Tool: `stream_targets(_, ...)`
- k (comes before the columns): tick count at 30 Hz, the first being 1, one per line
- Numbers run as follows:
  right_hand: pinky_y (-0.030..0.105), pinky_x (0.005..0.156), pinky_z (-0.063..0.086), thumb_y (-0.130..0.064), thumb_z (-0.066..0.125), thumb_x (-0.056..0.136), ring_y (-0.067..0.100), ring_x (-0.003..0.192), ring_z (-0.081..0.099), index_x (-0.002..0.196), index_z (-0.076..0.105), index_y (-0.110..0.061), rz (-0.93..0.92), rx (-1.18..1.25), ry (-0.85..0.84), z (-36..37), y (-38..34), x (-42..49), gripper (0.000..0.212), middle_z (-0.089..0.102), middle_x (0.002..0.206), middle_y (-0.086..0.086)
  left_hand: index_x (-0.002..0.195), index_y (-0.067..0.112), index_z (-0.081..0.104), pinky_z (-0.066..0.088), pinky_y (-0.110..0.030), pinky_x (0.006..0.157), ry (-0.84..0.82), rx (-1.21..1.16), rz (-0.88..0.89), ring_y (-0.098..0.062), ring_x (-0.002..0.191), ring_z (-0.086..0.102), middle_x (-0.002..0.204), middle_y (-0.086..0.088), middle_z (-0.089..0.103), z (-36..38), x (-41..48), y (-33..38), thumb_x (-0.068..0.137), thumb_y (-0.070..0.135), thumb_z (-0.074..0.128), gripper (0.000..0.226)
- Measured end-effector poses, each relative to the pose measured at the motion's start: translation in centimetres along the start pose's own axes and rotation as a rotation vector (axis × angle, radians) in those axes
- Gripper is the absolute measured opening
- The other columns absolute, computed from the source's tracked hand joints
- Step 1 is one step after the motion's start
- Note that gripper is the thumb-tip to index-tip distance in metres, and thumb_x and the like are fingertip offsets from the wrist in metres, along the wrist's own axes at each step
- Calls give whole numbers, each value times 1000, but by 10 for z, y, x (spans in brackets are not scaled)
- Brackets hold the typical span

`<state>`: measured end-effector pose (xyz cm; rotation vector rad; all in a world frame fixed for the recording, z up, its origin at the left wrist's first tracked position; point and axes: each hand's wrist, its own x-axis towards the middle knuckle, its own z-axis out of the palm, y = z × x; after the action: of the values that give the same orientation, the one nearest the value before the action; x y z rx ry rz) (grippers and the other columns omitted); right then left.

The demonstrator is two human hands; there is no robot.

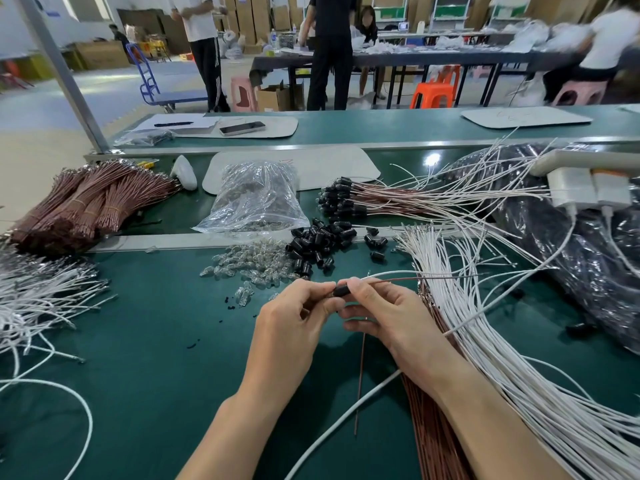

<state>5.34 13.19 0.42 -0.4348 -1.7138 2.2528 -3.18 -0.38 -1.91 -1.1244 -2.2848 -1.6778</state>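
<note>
STEP: seating leads in lamp socket, judged from grip.
- Left hand [294, 320]: thumb and forefinger pinch socket's left end.
- Right hand [384, 317]: fingertips pinch its right end.
- White lead [388, 273]: runs off rightward.
- Brown wire [360, 375]: trails down below hands.
- Black socket [342, 291]: between both hands, above green mat [156, 341].
- Advice: steady socket, push leads straight, avoid kinks.

AROUND:
- White wire fan [485, 341]: beside right forearm, snag risk.
- Brown bundles [86, 206]: far left.
- Bulb bag [254, 199].
- Spare socket pile [318, 244].
- Loose bulbs [249, 265]: just beyond hands.

We record both forearms converging; our left hand [294, 318] and right hand [379, 315] meet at the fingertips, fingers curled, pinching.
</note>
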Motion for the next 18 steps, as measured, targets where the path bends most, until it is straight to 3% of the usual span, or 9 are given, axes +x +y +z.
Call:
stream_targets(6, 24, 65, 58, -27, 79, 71, 14, 77, 71, 88, 82, -20, 19, 228, 81, 0, -2, 3, 19, 72, 82, 1, 107, 33, 70, 48, -13, 75, 41, 35, 63, -6, 91, 67, 96, 21, 67, -4, 8, -3, 91, 21, 74, 21)
stream_targets(9, 23, 64, 58, -22, 79, 73, 14, 79, 72, 87, 81, -20, -14, 228, 114, 0, 0, 1, 14, 73, 85, 2, 112, 41, 64, 49, -17, 70, 12, 13, -13, -8, 82, 65, 91, 20, 66, -3, 4, -2, 93, 41, 68, 20)
stream_targets(12, 24, 65, 58, -23, 80, 73, 18, 85, 75, 87, 78, -24, -47, 177, 117, 2, 1, 0, 14, 77, 94, 7, 116, 43, 58, 46, -25, 60, -51, 45, -120, -9, 65, 58, 79, 17, 63, 0, 1, -1, 92, 66, 54, 34)
stream_targets(15, 23, 66, 58, -30, 81, 71, 19, 87, 76, 83, 77, -30, -72, 75, 98, 3, 1, 0, 13, 78, 94, 7, 105, 40, 54, 38, -28, 54, -112, 188, -138, -7, 56, 55, 66, 10, 63, 2, 0, 2, 92, 79, 35, 45)
stream_targets(18, 23, 66, 58, -34, 82, 71, 20, 90, 76, 83, 78, -29, -66, 35, 77, 4, 3, 0, 14, 79, 95, 8, 91, 35, 46, 35, -29, 52, -104, 281, -151, -8, 57, 56, 64, 10, 62, 2, -1, 6, 92, 79, 25, 48)
